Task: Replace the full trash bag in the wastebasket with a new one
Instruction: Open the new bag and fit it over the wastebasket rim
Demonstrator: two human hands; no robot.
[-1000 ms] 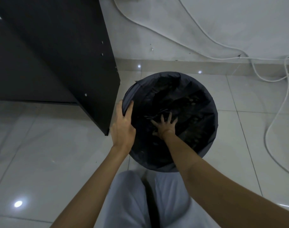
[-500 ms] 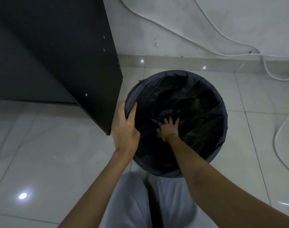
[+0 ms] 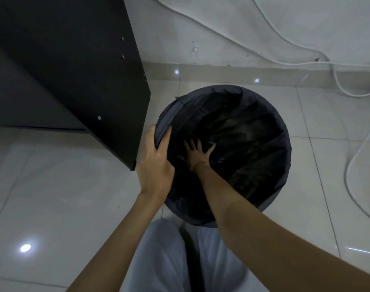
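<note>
A round wastebasket (image 3: 282,175) stands on the tiled floor, lined with a black trash bag (image 3: 243,131) whose edge is folded over the rim. My left hand (image 3: 156,163) grips the left rim, thumb inside and fingers outside over the bag. Deep inside the basket, my right hand (image 3: 197,153) lies with fingers spread flat, pressing the bag down against the inside. The bottom of the basket is too dark to make out.
A dark cabinet panel (image 3: 85,70) stands close to the basket's left. White cables (image 3: 348,165) trail along the wall and loop on the floor at right. My knees in light trousers (image 3: 169,260) are just in front of the basket.
My right hand has shifted slightly left inside the bag and spread its fingers flatter. My left hand keeps its grip on the rim. The camera has moved a little closer.
</note>
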